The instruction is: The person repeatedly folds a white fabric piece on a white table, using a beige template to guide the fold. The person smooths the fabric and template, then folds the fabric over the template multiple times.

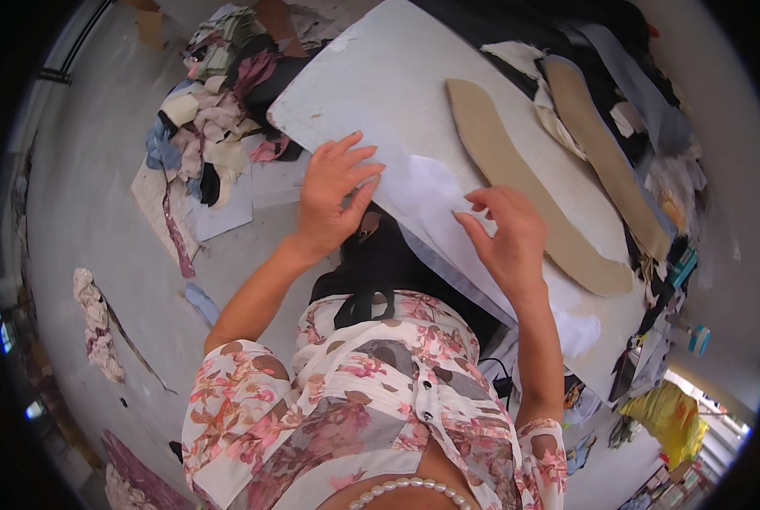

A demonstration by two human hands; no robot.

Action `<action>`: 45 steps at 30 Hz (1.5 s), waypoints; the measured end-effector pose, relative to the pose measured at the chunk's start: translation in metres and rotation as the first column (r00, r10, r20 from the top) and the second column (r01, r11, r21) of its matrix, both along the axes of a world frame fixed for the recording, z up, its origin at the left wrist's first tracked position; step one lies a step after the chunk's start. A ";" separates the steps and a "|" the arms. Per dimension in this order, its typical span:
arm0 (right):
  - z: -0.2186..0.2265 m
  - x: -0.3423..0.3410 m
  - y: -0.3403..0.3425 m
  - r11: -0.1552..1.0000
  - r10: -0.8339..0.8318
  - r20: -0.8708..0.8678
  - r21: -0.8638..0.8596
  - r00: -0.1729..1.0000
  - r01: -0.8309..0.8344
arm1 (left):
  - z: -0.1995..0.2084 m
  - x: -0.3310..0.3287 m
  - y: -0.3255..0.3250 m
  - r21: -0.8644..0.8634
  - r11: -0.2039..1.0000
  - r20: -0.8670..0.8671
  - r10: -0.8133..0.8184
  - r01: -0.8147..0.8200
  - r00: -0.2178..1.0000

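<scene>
My left hand (339, 191) is over the near left edge of the white tabletop (371, 59), its fingers spread and nothing in them. Beside its fingertips lies thin, see-through white fabric (427, 191), which runs along the near table edge. On the other side of that fabric is my right hand (512, 242), thumb and fingers curved with a gap between them and nothing visible inside. Past the right hand, a long curved tan strip (516, 170) lies flat on the table. More white fabric (577, 330) rests near the right forearm.
A second tan strip (597, 144) lies on dark and grey cloth at the table's far right. Heaped fabric scraps (214, 127) cover the floor at the left. A yellow bag (669, 416) is at the lower right. Scraps (99, 323) lie on the grey floor.
</scene>
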State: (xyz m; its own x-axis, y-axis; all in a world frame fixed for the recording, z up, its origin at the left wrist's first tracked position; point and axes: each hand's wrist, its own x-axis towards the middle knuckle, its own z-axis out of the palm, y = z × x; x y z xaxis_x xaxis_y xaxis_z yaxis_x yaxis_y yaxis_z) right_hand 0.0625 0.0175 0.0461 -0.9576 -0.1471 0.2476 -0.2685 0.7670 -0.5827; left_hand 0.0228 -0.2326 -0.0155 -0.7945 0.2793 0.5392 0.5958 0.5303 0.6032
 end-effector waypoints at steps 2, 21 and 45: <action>-0.005 -0.009 -0.016 0.997 0.035 -0.021 0.062 0.999 -0.033 | -0.002 0.004 0.000 -0.034 0.999 -0.006 -0.009 0.009 1.000; -0.007 -0.024 -0.030 0.997 -0.071 0.109 0.000 0.992 0.071 | -0.020 0.008 -0.002 -0.110 0.994 -0.022 -0.008 0.005 1.000; 0.035 -0.027 -0.013 0.704 0.453 0.556 -0.703 0.697 0.103 | 0.035 0.003 0.042 0.804 0.407 0.593 -0.601 -0.433 0.536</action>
State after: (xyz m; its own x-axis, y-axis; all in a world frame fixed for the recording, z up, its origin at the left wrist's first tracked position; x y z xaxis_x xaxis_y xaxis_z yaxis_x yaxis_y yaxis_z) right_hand 0.0352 0.0050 0.0809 -0.8583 -0.4022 -0.3188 0.3051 0.0995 -0.9471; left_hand 0.0261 -0.1909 0.0192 -0.9377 0.2202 -0.2687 -0.3470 -0.5571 0.7545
